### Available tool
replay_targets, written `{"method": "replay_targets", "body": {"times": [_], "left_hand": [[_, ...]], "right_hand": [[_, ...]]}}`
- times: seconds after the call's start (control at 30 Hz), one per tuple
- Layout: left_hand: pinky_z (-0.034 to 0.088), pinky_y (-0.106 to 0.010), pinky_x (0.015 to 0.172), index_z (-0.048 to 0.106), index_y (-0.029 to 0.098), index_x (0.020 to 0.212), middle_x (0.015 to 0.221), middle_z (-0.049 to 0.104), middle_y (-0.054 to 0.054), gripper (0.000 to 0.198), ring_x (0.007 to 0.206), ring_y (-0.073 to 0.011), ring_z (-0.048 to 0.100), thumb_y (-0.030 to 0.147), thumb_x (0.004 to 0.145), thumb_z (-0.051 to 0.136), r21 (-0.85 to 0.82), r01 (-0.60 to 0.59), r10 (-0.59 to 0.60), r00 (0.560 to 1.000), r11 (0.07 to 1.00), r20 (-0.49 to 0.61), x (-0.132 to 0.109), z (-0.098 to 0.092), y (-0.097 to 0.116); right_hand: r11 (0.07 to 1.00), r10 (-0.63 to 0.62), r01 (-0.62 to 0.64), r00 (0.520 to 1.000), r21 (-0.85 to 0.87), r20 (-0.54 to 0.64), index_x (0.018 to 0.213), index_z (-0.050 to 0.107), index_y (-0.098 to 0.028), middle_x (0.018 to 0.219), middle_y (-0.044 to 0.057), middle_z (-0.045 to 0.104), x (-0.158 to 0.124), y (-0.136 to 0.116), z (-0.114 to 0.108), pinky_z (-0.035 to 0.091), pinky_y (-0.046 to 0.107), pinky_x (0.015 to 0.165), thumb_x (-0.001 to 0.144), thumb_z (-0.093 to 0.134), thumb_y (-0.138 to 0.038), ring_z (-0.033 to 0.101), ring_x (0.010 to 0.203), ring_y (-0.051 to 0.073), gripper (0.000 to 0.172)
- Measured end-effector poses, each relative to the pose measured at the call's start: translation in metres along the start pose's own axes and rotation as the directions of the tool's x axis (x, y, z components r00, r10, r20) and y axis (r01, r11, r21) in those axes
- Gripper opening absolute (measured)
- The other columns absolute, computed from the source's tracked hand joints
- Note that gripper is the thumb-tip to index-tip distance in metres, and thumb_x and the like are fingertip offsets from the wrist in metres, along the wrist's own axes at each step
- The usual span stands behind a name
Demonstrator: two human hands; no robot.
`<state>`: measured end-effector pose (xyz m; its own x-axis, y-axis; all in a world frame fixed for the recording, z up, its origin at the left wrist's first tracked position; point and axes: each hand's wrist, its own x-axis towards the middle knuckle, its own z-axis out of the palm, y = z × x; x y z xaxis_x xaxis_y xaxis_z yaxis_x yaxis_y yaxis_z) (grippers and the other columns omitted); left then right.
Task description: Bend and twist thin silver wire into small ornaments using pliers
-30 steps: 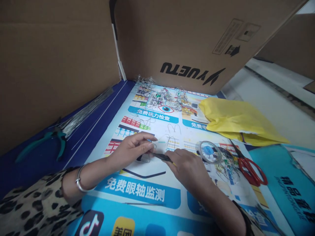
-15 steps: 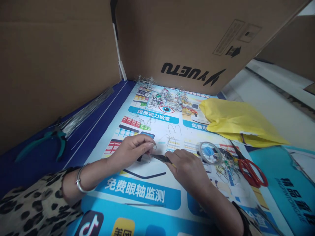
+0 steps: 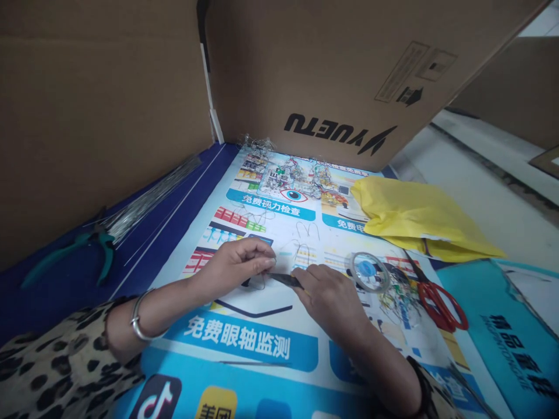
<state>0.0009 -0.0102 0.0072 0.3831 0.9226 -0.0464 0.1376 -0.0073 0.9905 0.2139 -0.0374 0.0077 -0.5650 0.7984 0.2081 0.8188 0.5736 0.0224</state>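
Observation:
My left hand pinches a thin bent wire between thumb and fingers, and a loop of it hangs below the fingertips. In my right hand is a pair of pliers; the dark tapered jaws point left and meet the wire at my left fingertips. My palm and fingers hide most of the handles. Just beyond the hands, bent wire pieces lie on the printed sheet.
Teal-handled pliers and a bundle of straight wires lie left. At right are a tape roll, tangled coloured wires, red scissors and a yellow bag. Cardboard walls stand behind.
The view has shifted slightly. Both hands keep nearly the same pose, with the plier jaws still at the wire by my left fingertips.

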Motion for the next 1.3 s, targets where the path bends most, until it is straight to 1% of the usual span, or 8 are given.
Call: {"method": "replay_targets", "body": {"times": [0.27,0.43,0.53,0.7,0.83,0.93,1.1,1.3], "left_hand": [[0.047,-0.017,0.050,0.057,0.017,0.080,0.063,0.060,0.004,0.012,0.054,-0.0079,0.056,0.026,0.075,0.063,-0.003,0.073,-0.073,0.997,0.997,-0.022,0.0032,0.0038,-0.0006],[0.051,-0.019,0.055,0.056,0.017,0.077,0.064,0.059,0.004,0.010,0.059,-0.0096,0.060,0.026,0.076,0.062,-0.015,0.067,-0.067,0.998,0.998,-0.014,0.0017,0.0045,0.0000],[0.048,-0.017,0.053,0.056,0.017,0.075,0.061,0.058,0.004,0.008,0.056,-0.0087,0.060,0.023,0.076,0.061,0.024,0.048,-0.047,0.998,0.999,-0.032,0.0010,0.0047,0.0003],[0.047,-0.017,0.051,0.055,0.017,0.076,0.059,0.058,0.004,0.009,0.055,-0.0095,0.061,0.024,0.076,0.061,0.030,0.050,-0.049,0.999,0.998,-0.019,0.0015,0.0052,-0.0002],[0.048,-0.018,0.052,0.055,0.017,0.077,0.060,0.059,0.004,0.008,0.056,-0.0106,0.063,0.023,0.076,0.060,0.029,0.070,-0.070,0.997,0.997,-0.014,0.0015,0.0057,0.0003],[0.047,-0.019,0.055,0.056,0.017,0.078,0.062,0.060,0.004,0.006,0.058,-0.0102,0.062,0.023,0.078,0.058,0.100,0.039,-0.038,0.999,0.994,-0.012,0.0004,0.0052,0.0004],[0.044,-0.018,0.057,0.060,0.019,0.078,0.068,0.063,0.004,0.004,0.060,-0.0086,0.059,0.022,0.079,0.057,0.298,-0.073,0.084,0.996,0.952,-0.023,-0.0015,0.0038,-0.0010],[0.046,-0.019,0.065,0.064,0.019,0.082,0.075,0.065,0.000,0.018,0.070,-0.0109,0.060,0.028,0.086,0.049,0.252,-0.115,0.122,0.992,0.961,-0.014,-0.0030,-0.0017,0.0059]], "right_hand": [[0.999,-0.022,0.021,0.999,-0.032,-0.029,0.081,0.059,-0.020,0.069,0.000,0.057,0.0017,0.0029,0.0034,0.027,0.029,0.059,0.079,0.061,-0.024,0.050,0.067,0.017,0.004],[0.997,-0.046,0.043,0.998,-0.060,-0.052,0.081,0.059,-0.020,0.069,0.001,0.056,0.0006,0.0025,0.0037,0.026,0.029,0.059,0.077,0.062,-0.021,0.048,0.067,0.017,0.005],[0.994,-0.063,0.057,0.996,-0.091,-0.067,0.081,0.059,-0.020,0.069,0.001,0.055,0.0002,0.0023,0.0037,0.026,0.030,0.060,0.080,0.058,-0.020,0.047,0.067,0.017,0.002],[0.988,-0.079,0.066,0.993,-0.140,-0.090,0.080,0.059,-0.020,0.068,0.001,0.055,0.0013,0.0027,0.0039,0.025,0.030,0.060,0.082,0.054,-0.019,0.046,0.066,0.017,0.006],[0.993,-0.055,0.048,0.997,-0.112,-0.060,0.080,0.059,-0.020,0.069,0.001,0.056,0.0017,0.0031,0.0044,0.026,0.030,0.060,0.081,0.057,-0.020,0.048,0.067,0.017,0.002],[0.999,-0.020,0.020,1.000,-0.037,-0.007,0.081,0.060,-0.020,0.070,0.000,0.057,0.0018,0.0028,0.0042,0.027,0.028,0.059,0.079,0.060,-0.022,0.050,0.068,0.017,0.003],[0.999,0.017,-0.019,0.998,0.033,0.061,0.083,0.062,-0.020,0.070,0.000,0.060,0.0022,0.0017,0.0025,0.028,0.026,0.058,0.079,0.061,-0.025,0.053,0.067,0.015,0.006],[0.998,0.046,-0.047,0.998,0.034,0.047,0.086,0.063,-0.020,0.073,0.002,0.062,0.0020,0.0056,0.0029,0.032,0.025,0.060,0.081,0.059,-0.025,0.056,0.070,0.015,0.009]]}}
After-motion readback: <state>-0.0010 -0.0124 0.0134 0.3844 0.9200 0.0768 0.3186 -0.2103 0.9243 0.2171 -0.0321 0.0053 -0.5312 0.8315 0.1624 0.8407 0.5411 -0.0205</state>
